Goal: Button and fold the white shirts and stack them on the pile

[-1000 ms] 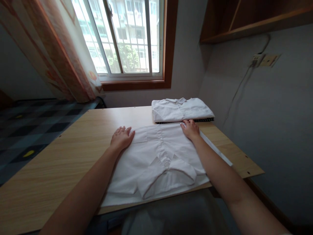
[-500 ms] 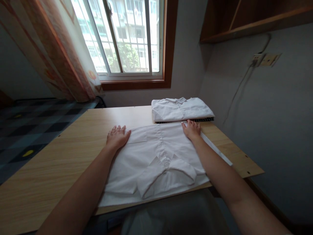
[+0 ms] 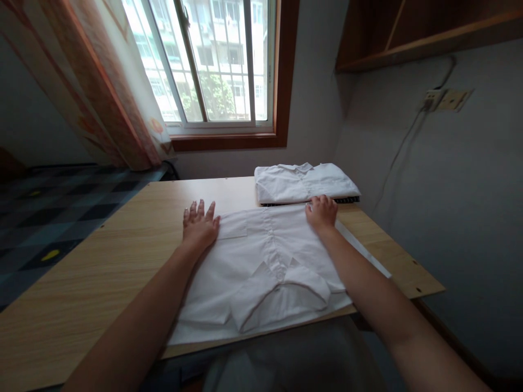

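A white collared shirt (image 3: 245,272) lies folded on the wooden table, its collar toward me and its buttoned front facing up. My left hand (image 3: 201,226) rests at the shirt's far left corner, fingers spread and lifted a little, the thumb side touching the cloth. At the far right edge, my right hand (image 3: 321,212) lies on the shirt with its fingers bent over that edge and its thumb apart. Part of the shirt's right side is hidden beneath my right forearm.
Behind the shirt, a second folded white shirt (image 3: 302,182) sits on a dark, ridged-edged object (image 3: 347,200). The wooden tabletop (image 3: 122,261) stretches to the left, beside a checked bed cover (image 3: 53,218). A cable (image 3: 394,158) hangs down the right wall.
My left hand's fingers have spread and risen slightly. My right hand's fingers look more bent at the far edge. Both shirts lie as before; the view shifted slightly.
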Action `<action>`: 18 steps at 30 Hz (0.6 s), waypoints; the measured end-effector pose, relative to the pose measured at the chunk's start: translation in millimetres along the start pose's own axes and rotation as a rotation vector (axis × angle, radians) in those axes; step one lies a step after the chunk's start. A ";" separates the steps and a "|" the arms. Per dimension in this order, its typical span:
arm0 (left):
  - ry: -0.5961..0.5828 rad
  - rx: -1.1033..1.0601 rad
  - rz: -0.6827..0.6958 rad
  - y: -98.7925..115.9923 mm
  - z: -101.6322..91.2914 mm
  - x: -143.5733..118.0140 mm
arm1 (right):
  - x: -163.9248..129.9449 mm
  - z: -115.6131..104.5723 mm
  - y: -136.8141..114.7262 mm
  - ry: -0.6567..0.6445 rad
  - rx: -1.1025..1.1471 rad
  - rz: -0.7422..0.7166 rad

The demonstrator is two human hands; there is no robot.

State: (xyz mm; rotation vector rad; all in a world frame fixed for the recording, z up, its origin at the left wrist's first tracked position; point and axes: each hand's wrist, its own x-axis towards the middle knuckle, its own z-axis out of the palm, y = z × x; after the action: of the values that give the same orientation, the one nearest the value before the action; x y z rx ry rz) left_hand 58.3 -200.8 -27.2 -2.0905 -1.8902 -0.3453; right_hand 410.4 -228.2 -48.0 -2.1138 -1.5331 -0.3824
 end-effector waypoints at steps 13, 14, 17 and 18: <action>-0.255 -0.134 0.342 45.0 -1.8 -20.0 | -36.4 1.8 -60.9 -0.382 0.206 -0.450; -0.274 -0.131 0.348 44.8 -1.7 -19.3 | -36.8 2.8 -61.0 -0.416 0.189 -0.449; -0.274 -0.124 0.356 44.0 -2.3 -18.1 | -36.7 3.4 -61.0 -0.441 0.169 -0.441; -0.271 -0.124 0.356 44.0 -2.8 -18.3 | -36.5 3.1 -61.1 -0.442 0.168 -0.439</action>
State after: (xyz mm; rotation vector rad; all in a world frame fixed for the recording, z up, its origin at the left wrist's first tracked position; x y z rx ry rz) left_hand 100.2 -222.6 -34.1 -2.6127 -1.6135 -0.1029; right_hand 340.6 -240.9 -54.9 -1.7963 -2.2054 0.0809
